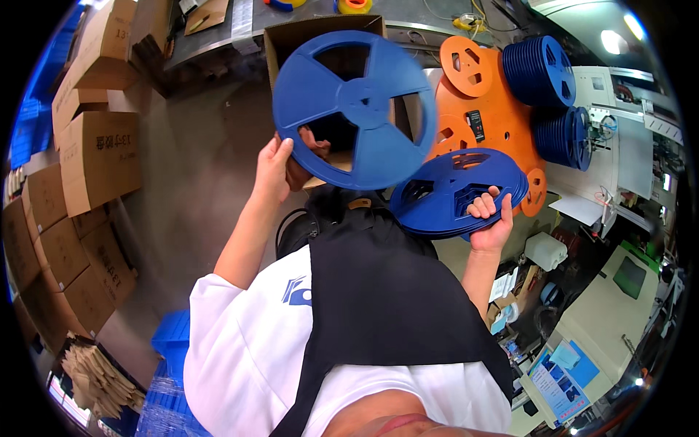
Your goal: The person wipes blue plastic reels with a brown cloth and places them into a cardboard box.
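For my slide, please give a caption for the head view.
Left hand lifts one blue reel; right hand holds a stack of blue reels.

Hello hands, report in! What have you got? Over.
Left hand grips single blue reel, raised. Right hand holds stack of blue reels. Open cardboard box behind; nothing blocking. Over.

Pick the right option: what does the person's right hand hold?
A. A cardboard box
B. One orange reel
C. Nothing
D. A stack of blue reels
D: the right hand grips a stack of blue reels, with fingers through a cut-out, while the left hand holds up a single blue reel.
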`<control>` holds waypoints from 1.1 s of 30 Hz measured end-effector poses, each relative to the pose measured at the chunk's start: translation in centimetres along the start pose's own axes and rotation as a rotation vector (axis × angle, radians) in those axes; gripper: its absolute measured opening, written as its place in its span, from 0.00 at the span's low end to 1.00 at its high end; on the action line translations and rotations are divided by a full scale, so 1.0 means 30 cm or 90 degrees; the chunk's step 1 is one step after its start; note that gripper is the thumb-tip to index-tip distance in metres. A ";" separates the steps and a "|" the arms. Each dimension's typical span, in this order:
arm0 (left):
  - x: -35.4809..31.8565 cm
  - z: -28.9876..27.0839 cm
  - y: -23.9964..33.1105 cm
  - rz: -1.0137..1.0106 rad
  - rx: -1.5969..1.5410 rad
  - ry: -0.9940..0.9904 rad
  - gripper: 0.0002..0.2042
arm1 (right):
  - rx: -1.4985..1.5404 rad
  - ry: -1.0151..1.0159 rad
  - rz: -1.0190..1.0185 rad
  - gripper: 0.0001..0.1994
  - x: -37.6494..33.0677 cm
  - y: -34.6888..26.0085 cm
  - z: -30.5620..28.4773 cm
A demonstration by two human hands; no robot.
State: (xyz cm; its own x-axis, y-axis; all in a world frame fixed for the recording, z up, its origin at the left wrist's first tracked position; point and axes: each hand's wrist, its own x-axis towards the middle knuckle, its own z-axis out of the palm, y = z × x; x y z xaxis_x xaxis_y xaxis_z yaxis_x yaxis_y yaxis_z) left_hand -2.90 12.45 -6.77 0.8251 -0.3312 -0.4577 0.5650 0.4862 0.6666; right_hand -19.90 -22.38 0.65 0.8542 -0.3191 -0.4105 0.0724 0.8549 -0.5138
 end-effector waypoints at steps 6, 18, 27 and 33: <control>0.106 -0.118 -0.081 0.058 0.560 0.208 0.07 | -0.093 0.117 -0.040 0.14 0.002 0.069 0.017; 0.265 -0.230 -0.270 0.005 0.312 0.093 0.13 | 0.032 -0.228 -0.073 0.22 -0.054 0.023 0.066; -0.054 0.322 0.017 0.319 0.266 -0.369 0.21 | 0.176 -0.341 0.001 0.22 -0.049 0.058 0.134; 0.099 0.449 -0.101 0.348 0.803 -0.521 0.24 | 0.122 -0.331 0.079 0.22 -0.053 0.128 0.205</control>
State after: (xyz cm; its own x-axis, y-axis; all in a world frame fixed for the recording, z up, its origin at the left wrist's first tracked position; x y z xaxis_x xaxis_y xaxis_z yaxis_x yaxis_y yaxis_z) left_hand -2.14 -0.90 -2.24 0.4642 -0.8753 0.1355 -0.4873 -0.1246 0.8643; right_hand -17.80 -16.06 3.95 0.9999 -0.0090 -0.0100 0.0053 0.9475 -0.3197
